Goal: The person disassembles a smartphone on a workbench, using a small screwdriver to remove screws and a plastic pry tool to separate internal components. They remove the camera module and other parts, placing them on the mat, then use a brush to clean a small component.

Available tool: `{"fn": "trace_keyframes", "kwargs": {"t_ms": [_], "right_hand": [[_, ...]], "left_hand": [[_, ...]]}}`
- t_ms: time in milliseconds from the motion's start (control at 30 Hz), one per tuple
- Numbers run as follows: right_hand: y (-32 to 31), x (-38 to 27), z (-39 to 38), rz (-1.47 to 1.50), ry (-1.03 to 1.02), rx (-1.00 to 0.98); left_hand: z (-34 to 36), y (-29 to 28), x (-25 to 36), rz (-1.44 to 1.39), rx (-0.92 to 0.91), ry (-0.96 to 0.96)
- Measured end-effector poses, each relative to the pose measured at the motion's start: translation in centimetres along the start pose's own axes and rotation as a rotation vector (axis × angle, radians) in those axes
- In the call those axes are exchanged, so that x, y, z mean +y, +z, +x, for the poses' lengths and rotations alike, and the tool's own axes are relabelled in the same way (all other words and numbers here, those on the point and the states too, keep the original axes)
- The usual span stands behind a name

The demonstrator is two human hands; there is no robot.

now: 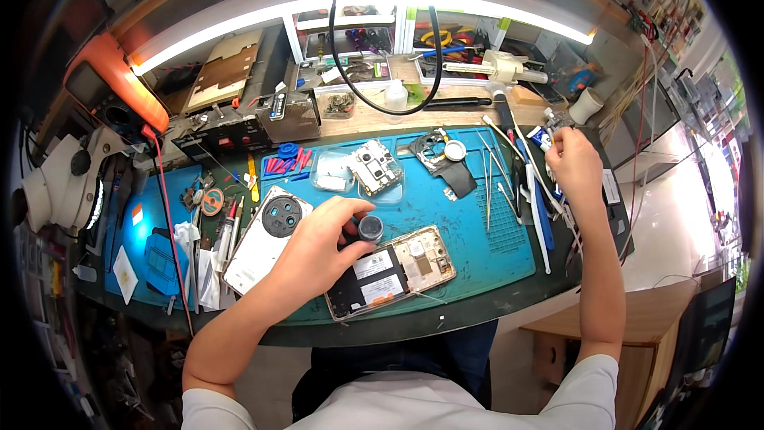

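My left hand (322, 243) curls its thumb and fingers round a small round dark jar (370, 228), above the upper edge of an opened phone (390, 272). The phone lies flat, with its black battery and pale frame exposed. Under my left wrist is a white phone back cover (267, 240) with a large round dark camera ring. Far to the right, my right hand (573, 161) has its fingers pinched together beside a blue-and-white tube (539, 138) and a bundle of tools and cables. Whatever those fingers hold is hidden.
A blue work mat (469, 255) covers the bench. On it lie a circuit board (374, 167) on a clear plastic box, loose phone parts (447, 158), and tweezers (488, 183). An orange multimeter (119, 87) and a white microscope (60, 175) stand left. Parts drawers (346, 72) line the back.
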State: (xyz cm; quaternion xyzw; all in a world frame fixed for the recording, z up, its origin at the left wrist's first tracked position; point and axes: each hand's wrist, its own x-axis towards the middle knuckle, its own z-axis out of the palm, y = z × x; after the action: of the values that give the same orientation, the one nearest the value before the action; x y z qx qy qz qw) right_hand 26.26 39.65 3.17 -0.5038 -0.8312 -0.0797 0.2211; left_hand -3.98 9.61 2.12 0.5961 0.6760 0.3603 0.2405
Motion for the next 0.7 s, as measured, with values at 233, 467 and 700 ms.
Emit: {"fn": "trace_keyframes", "kwargs": {"t_ms": [233, 467, 700], "right_hand": [[-3.2, -2.6, -2.2, 0.315, 0.041, -0.120], [0.5, 0.5, -1.5, 0.048, 0.011, -0.158], [-1.8, -4.6, -0.7, 0.107, -0.067, 0.003]], "left_hand": [[-0.2, -2.1, 0.0, -0.152, -0.091, -0.085], [2.4, -2.3, -1.2, 0.203, 0.288, 0.067], [5.8, 0.2, 0.4, 0.542, 0.216, 0.043]]}}
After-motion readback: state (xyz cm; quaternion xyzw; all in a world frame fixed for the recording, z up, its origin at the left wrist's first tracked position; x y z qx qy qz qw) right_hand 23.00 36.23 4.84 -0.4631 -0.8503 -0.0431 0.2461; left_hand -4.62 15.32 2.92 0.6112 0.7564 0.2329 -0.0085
